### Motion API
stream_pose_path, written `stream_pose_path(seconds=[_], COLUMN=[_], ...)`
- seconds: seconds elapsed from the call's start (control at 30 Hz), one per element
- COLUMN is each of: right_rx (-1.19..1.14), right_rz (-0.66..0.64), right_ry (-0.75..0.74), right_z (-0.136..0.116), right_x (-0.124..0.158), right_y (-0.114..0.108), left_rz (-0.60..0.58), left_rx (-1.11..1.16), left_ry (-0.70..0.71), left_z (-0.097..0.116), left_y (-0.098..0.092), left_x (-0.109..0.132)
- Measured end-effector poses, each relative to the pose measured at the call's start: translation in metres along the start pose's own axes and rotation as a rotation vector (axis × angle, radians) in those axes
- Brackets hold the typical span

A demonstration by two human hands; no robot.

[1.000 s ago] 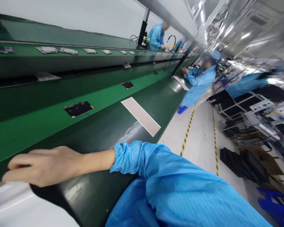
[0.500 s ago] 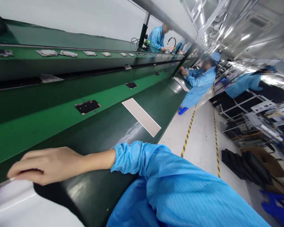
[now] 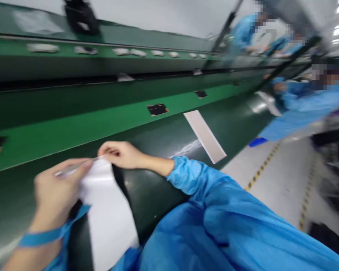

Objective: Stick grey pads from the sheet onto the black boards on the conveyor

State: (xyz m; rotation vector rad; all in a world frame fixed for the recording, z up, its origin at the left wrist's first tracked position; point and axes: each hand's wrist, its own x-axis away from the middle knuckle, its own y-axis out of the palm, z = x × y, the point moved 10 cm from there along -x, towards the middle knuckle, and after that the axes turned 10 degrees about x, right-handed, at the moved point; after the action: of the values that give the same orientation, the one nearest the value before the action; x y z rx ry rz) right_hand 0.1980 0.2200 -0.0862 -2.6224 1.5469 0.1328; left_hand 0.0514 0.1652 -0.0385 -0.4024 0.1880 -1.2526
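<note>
The dark green worktop (image 3: 152, 184) runs alongside a brighter green conveyor belt (image 3: 73, 128). The person's own blue sleeve (image 3: 214, 210) covers the worktop's near edge. A co-worker in blue (image 3: 299, 109) stands further along the line, blurred.

A white sheet (image 3: 107, 214) lies on the worktop directly before the person, with its upper edge raised. A pale strip (image 3: 205, 135) lies on the worktop beyond it, well apart. Two dark boards (image 3: 157, 109) (image 3: 200, 93) ride the belt.

The left hand (image 3: 56, 188) pinches the sheet's upper edge with closed fingers and hides its near corner. The right hand (image 3: 121, 154) pinches the same edge, apparently at the far corner; motion blur limits certainty.
</note>
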Motion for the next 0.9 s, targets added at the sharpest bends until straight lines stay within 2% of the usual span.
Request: stream_pose_path(seconds=[0.03, 0.07, 0.13, 0.23, 0.37, 0.53, 0.7, 0.77, 0.9], right_rx=[0.109, 0.223, 0.394, 0.526, 0.641, 0.800, 1.012, 0.991, 0.718], right_rz=[0.009, 0.014, 0.053, 0.104, 0.154, 0.147, 0.193, 0.173, 0.198], right_ry=[-0.053, -0.097, -0.197, -0.304, -0.341, -0.372, -0.417, -0.415, -0.340], right_z=[-0.011, -0.021, -0.038, -0.054, -0.060, -0.061, -0.069, -0.069, -0.068], right_x=[0.006, 0.013, 0.024, 0.034, 0.038, 0.040, 0.046, 0.046, 0.041], right_y=[-0.001, -0.001, -0.004, -0.004, -0.001, 0.007, 0.013, 0.014, 0.001], left_rz=[0.071, 0.061, 0.035, 0.016, -0.002, -0.032, -0.035, -0.033, -0.026], left_rx=[0.057, 0.114, 0.189, 0.218, 0.224, 0.225, 0.272, 0.286, 0.283], left_ry=[0.021, 0.054, 0.086, 0.102, 0.115, 0.122, 0.102, 0.093, 0.083], left_z=[-0.006, -0.009, -0.015, -0.018, -0.014, -0.009, -0.012, -0.014, -0.016], left_y=[-0.015, -0.019, -0.020, -0.014, -0.009, -0.007, -0.005, -0.005, -0.004], left_x=[0.002, 0.002, 0.001, -0.002, 0.002, 0.007, 0.006, 0.006, 0.006])
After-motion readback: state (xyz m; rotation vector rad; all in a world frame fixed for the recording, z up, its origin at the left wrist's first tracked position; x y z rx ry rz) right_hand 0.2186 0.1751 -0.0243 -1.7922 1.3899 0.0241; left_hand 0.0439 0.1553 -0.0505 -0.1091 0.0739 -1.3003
